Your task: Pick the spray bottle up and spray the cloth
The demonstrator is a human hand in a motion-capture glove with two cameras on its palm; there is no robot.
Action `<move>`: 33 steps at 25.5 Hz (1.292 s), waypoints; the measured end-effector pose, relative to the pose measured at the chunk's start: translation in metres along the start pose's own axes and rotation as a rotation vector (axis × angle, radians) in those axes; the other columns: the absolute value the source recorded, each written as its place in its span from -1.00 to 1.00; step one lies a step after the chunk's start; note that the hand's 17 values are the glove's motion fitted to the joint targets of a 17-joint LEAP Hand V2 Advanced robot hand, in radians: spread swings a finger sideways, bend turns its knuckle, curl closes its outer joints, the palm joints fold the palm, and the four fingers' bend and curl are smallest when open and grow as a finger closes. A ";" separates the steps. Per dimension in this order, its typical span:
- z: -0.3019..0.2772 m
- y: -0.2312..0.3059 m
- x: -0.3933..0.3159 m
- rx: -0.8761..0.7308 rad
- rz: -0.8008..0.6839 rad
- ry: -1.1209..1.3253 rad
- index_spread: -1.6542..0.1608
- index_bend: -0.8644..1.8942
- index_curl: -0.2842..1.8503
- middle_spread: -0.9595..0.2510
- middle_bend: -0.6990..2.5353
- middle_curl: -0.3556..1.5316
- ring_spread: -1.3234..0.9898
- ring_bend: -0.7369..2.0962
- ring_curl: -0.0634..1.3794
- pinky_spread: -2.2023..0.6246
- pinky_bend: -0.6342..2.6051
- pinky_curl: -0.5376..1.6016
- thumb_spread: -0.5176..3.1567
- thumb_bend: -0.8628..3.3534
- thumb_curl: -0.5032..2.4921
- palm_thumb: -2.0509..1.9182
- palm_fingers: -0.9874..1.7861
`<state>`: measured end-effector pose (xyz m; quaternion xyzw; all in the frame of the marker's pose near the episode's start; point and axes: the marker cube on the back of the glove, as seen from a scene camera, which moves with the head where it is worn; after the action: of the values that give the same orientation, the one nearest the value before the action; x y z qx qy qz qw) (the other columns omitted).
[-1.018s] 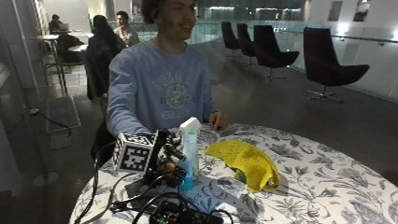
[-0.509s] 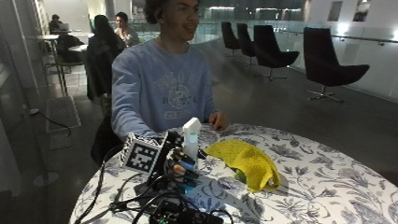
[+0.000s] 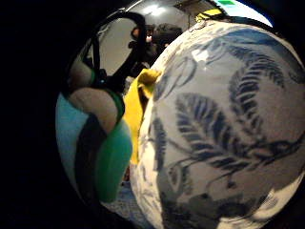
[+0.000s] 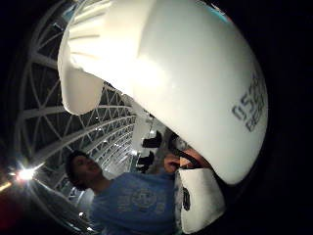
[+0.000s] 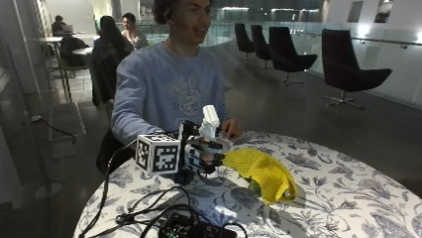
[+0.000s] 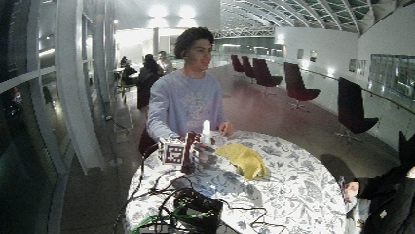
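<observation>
One gloved right hand (image 5: 201, 154) in my outside view, its fingers curled round the white-topped, teal-bodied plastic spray bottle (image 5: 210, 120), held upright off the blue-and-white floral tablecloth (image 5: 342, 198). The crumpled yellow cloth (image 5: 264, 171) lies just beside my hand, on its nozzle side.

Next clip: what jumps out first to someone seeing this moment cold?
The gloved right hand holds a white-topped spray bottle upright in its grip, above the round table with its blue floral cover. Right beside it lies a bright yellow cloth, crumpled on the tabletop.
</observation>
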<state>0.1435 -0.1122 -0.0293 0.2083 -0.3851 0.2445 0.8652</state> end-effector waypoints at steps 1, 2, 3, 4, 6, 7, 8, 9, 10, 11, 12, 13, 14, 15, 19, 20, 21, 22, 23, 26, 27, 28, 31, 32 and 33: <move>0.003 0.001 -0.005 -0.043 0.018 -0.031 0.49 -0.32 -0.57 0.47 -0.38 -0.17 0.13 -0.01 -0.35 0.67 -0.35 -0.15 -0.30 -0.57 -0.31 0.51 0.39; 0.006 0.002 -0.010 -0.086 0.038 -0.062 0.50 -0.32 -0.57 0.47 -0.38 -0.17 0.13 -0.01 -0.35 0.67 -0.35 -0.15 -0.30 -0.57 -0.31 0.51 0.40; 0.009 0.004 -0.015 -0.130 0.059 -0.093 0.50 -0.32 -0.57 0.48 -0.38 -0.16 0.13 -0.01 -0.35 0.67 -0.34 -0.15 -0.31 -0.58 -0.31 0.51 0.41; 0.013 0.005 -0.019 -0.173 0.081 -0.121 0.50 -0.32 -0.57 0.48 -0.38 -0.16 0.13 -0.01 -0.35 0.66 -0.35 -0.15 -0.30 -0.58 -0.30 0.51 0.41; 0.020 0.007 -0.026 -0.260 0.129 -0.169 0.51 -0.32 -0.57 0.48 -0.38 -0.16 0.13 -0.01 -0.34 0.65 -0.34 -0.14 -0.31 -0.59 -0.30 0.51 0.42; 0.024 0.009 -0.028 -0.304 0.155 -0.188 0.51 -0.32 -0.57 0.48 -0.38 -0.15 0.13 -0.01 -0.34 0.65 -0.34 -0.14 -0.30 -0.59 -0.29 0.50 0.42; 0.028 0.010 -0.031 -0.347 0.184 -0.204 0.51 -0.33 -0.57 0.49 -0.38 -0.15 0.13 -0.01 -0.34 0.65 -0.34 -0.14 -0.31 -0.59 -0.29 0.50 0.43; 0.032 0.011 -0.033 -0.386 0.213 -0.217 0.51 -0.33 -0.57 0.49 -0.38 -0.15 0.13 -0.01 -0.34 0.64 -0.34 -0.14 -0.30 -0.60 -0.29 0.50 0.43; 0.036 0.013 -0.034 -0.422 0.241 -0.228 0.52 -0.33 -0.57 0.49 -0.38 -0.15 0.13 -0.01 -0.34 0.64 -0.34 -0.14 -0.30 -0.60 -0.29 0.50 0.44; 0.040 0.014 -0.035 -0.454 0.268 -0.235 0.52 -0.33 -0.57 0.49 -0.37 -0.15 0.13 -0.01 -0.34 0.64 -0.34 -0.14 -0.30 -0.60 -0.28 0.50 0.44; 0.043 0.015 -0.036 -0.482 0.293 -0.240 0.52 -0.33 -0.57 0.49 -0.38 -0.14 0.13 -0.01 -0.34 0.64 -0.34 -0.14 -0.30 -0.60 -0.28 0.50 0.44; 0.046 0.015 -0.037 -0.506 0.316 -0.243 0.53 -0.33 -0.57 0.49 -0.37 -0.14 0.13 -0.01 -0.34 0.64 -0.34 -0.14 -0.30 -0.60 -0.28 0.50 0.44; 0.049 0.016 -0.037 -0.526 0.335 -0.243 0.53 -0.33 -0.58 0.50 -0.37 -0.14 0.14 -0.01 -0.34 0.64 -0.34 -0.14 -0.30 -0.60 -0.28 0.49 0.44; 0.052 0.016 -0.038 -0.540 0.349 -0.241 0.54 -0.33 -0.58 0.50 -0.37 -0.14 0.14 -0.01 -0.34 0.63 -0.34 -0.14 -0.29 -0.60 -0.28 0.49 0.44; 0.061 0.015 -0.038 -0.559 0.376 -0.233 0.54 -0.33 -0.58 0.51 -0.37 -0.13 0.14 -0.02 -0.34 0.63 -0.34 -0.14 -0.28 -0.61 -0.27 0.48 0.44; 0.062 0.015 -0.038 -0.562 0.381 -0.233 0.55 -0.33 -0.58 0.51 -0.37 -0.13 0.14 -0.02 -0.34 0.63 -0.34 -0.14 -0.28 -0.60 -0.27 0.48 0.44; 0.064 0.015 -0.037 -0.564 0.386 -0.234 0.55 -0.33 -0.58 0.51 -0.37 -0.13 0.14 -0.02 -0.34 0.63 -0.34 -0.14 -0.27 -0.60 -0.27 0.48 0.44; 0.065 0.016 -0.036 -0.567 0.391 -0.236 0.55 -0.33 -0.58 0.51 -0.37 -0.13 0.14 -0.02 -0.34 0.63 -0.34 -0.14 -0.27 -0.60 -0.27 0.48 0.44; 0.066 0.017 -0.036 -0.569 0.396 -0.237 0.55 -0.33 -0.58 0.52 -0.36 -0.13 0.14 -0.02 -0.34 0.63 -0.34 -0.14 -0.27 -0.60 -0.27 0.47 0.44; 0.068 0.019 -0.034 -0.579 0.414 -0.245 0.56 -0.33 -0.59 0.52 -0.36 -0.13 0.15 -0.02 -0.34 0.63 -0.34 -0.14 -0.25 -0.60 -0.27 0.47 0.45; 0.068 0.020 -0.034 -0.584 0.419 -0.248 0.56 -0.33 -0.59 0.52 -0.36 -0.13 0.15 -0.02 -0.34 0.63 -0.34 -0.14 -0.25 -0.60 -0.27 0.46 0.45; 0.068 0.021 -0.035 -0.588 0.423 -0.249 0.56 -0.33 -0.59 0.52 -0.36 -0.12 0.15 -0.02 -0.34 0.63 -0.34 -0.14 -0.24 -0.61 -0.27 0.46 0.45; 0.069 0.022 -0.036 -0.595 0.425 -0.253 0.57 -0.34 -0.59 0.53 -0.36 -0.12 0.15 -0.02 -0.34 0.62 -0.33 -0.14 -0.23 -0.60 -0.27 0.45 0.45; 0.069 0.022 -0.037 -0.596 0.426 -0.254 0.57 -0.33 -0.59 0.53 -0.36 -0.12 0.15 -0.02 -0.35 0.62 -0.34 -0.14 -0.23 -0.60 -0.27 0.45 0.45; 0.069 0.023 -0.037 -0.597 0.428 -0.253 0.57 -0.33 -0.59 0.53 -0.36 -0.12 0.15 -0.02 -0.35 0.62 -0.34 -0.14 -0.22 -0.60 -0.27 0.44 0.45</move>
<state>0.0692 -0.1420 -0.0112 -0.1090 -0.5779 0.2688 0.7628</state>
